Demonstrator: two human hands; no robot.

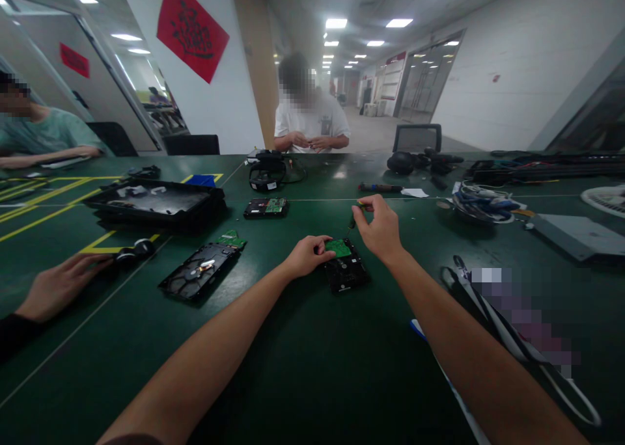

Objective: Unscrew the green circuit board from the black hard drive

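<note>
A black hard drive point(347, 274) with a green circuit board point(338, 247) on top lies on the dark green table point(312, 367) in front of me. My left hand point(306, 255) is closed, its fingers pinching the left edge of the green board. My right hand point(378, 227) hovers just behind the drive, closed around a small screwdriver point(355, 215) whose tip points down toward the board.
A second opened drive point(199, 271) with a green board lies to the left, a third drive point(266, 207) farther back. A black tray point(155, 202) sits at left. Another person's hand point(58, 285) rests at the left edge. Cables point(481, 202) and lanyards point(517, 341) lie at right. One person sits opposite.
</note>
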